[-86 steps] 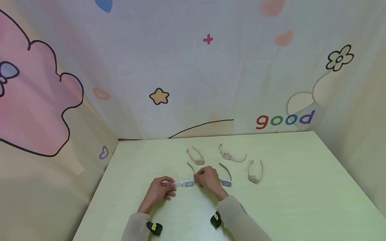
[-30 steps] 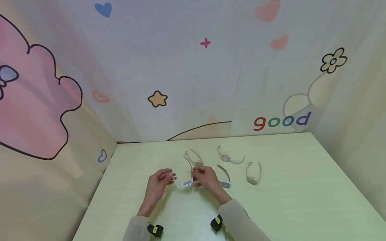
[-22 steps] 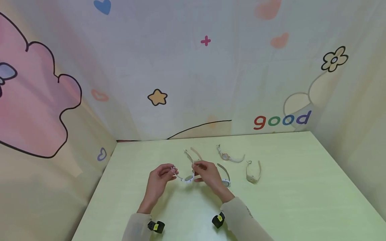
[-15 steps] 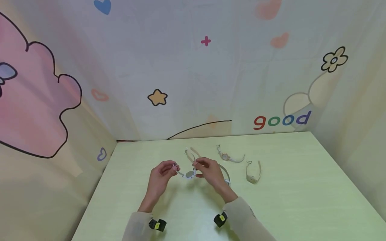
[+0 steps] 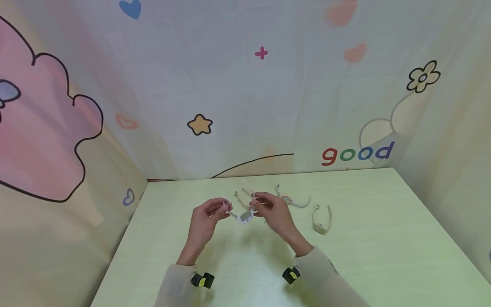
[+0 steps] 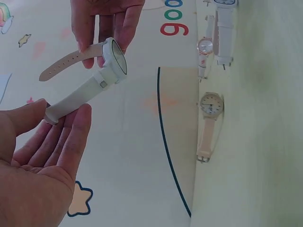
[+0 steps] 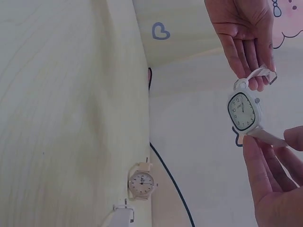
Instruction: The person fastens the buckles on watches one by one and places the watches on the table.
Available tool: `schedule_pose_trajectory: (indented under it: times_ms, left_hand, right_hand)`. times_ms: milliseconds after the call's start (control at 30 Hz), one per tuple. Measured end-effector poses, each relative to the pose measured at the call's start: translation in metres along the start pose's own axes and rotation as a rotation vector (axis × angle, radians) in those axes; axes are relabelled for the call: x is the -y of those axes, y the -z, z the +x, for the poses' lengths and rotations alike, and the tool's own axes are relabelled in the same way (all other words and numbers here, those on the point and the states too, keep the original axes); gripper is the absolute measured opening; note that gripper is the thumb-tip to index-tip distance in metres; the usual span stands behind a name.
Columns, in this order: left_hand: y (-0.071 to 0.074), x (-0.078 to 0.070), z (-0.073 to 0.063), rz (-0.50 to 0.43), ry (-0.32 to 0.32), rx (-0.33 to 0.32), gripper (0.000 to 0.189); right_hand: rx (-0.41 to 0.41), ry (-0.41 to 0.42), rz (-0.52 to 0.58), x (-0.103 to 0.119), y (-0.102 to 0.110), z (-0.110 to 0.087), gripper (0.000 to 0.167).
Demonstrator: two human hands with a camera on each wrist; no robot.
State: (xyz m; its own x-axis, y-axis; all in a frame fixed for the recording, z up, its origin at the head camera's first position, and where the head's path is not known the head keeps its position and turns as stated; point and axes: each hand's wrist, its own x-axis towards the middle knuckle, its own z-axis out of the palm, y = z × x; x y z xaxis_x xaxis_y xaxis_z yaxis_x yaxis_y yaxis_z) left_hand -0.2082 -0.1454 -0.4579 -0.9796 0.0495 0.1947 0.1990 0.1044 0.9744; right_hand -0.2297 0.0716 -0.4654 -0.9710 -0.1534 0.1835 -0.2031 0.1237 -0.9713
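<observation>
Between both hands, above the table, hangs a white wristwatch (image 5: 245, 216) with its strap undone. My left hand (image 5: 205, 219) pinches the buckle end between thumb and fingers. My right hand (image 5: 276, 213) pinches the other strap half close to the case, and its free tip sticks out beyond the fingers. In the right wrist view the watch's dial (image 7: 242, 112) shows, rounded and rimmed in dark. The left wrist view shows the case (image 6: 114, 60) edge-on, tilted.
On the pale table (image 5: 364, 256) lie other watches: a beige watch (image 5: 320, 228) at right, a white one with a pinkish case (image 5: 297, 203) farther back, and a beige one (image 6: 211, 105) behind the hands. Another white watch (image 6: 224, 33) is mostly hidden by my right hand in the head view.
Both hands have lifted the white watch off the table and shifted slightly right and away from me. The right hand now covers most of the other white watch.
</observation>
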Motion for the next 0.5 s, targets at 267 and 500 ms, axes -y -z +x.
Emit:
schedule_pose_trajectory:
  times_ms: [267, 500]
  left_hand:
    - [-0.010, -0.012, 0.005, -0.077, -0.021, 0.022, 0.028]
    - [-0.024, -0.026, 0.007, -0.086, -0.040, 0.034, 0.025]
  right_hand:
    - [-0.002, 0.051, 0.039, 0.013, 0.013, -0.004, 0.031]
    - [-0.057, 0.063, 0.071, 0.026, 0.024, -0.008, 0.028]
